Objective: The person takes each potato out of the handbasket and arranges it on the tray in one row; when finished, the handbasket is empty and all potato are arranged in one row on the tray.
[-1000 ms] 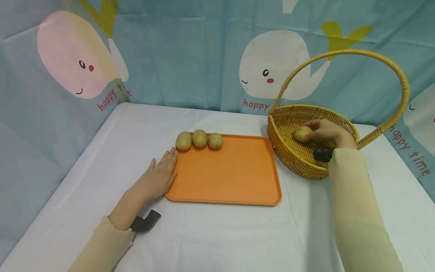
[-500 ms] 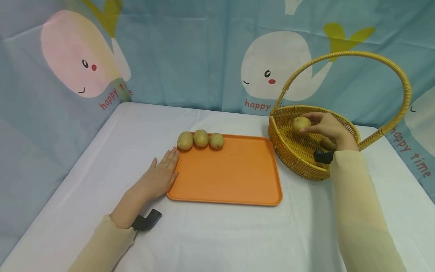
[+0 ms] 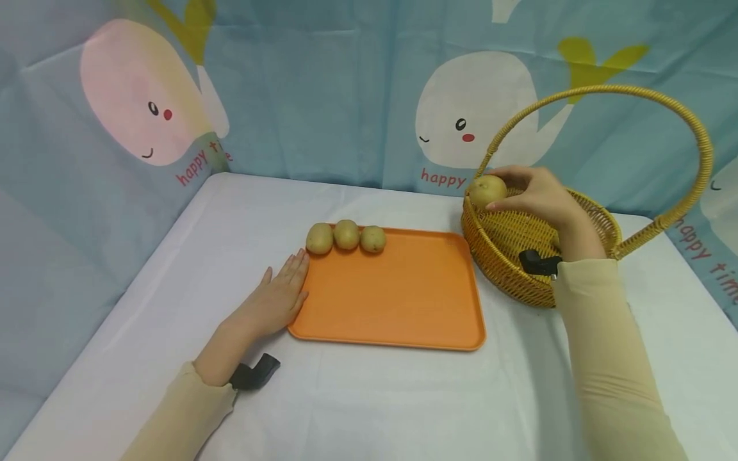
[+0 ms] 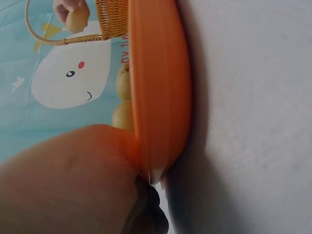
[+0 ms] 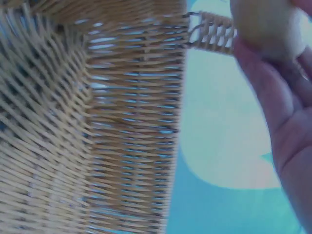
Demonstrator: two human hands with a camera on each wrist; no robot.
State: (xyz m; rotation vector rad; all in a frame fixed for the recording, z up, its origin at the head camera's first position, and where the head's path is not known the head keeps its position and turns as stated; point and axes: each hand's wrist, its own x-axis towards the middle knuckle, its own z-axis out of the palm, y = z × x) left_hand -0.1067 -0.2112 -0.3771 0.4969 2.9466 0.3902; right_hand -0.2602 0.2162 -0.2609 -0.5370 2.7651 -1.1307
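Note:
My right hand (image 3: 539, 195) pinches a potato (image 3: 487, 191) between thumb and fingers, over the left rim of the wicker basket (image 3: 507, 282). In the right wrist view the held potato (image 5: 268, 27) is up beside the woven wall. Straight fingers of my left hand (image 3: 277, 299) rest along the left edge of the orange tray (image 3: 392, 294). Three potatoes sit in a row at the tray's back left corner: the left one (image 3: 319, 239), the middle one (image 3: 346, 235) and the right one (image 3: 373, 239). The left wrist view shows the tray's side (image 4: 161, 87) close up.
The basket's tall arched handle (image 3: 700, 147) rises over its right side and back. Behind the white-covered table (image 3: 369, 403) hangs a blue curtain (image 3: 323, 96) printed with whales. Part of another potato (image 3: 555, 241) shows in the basket by my right wrist.
My right hand has lifted the potato from the basket's bottom, up and left to its rim. The left hand stays at the tray edge.

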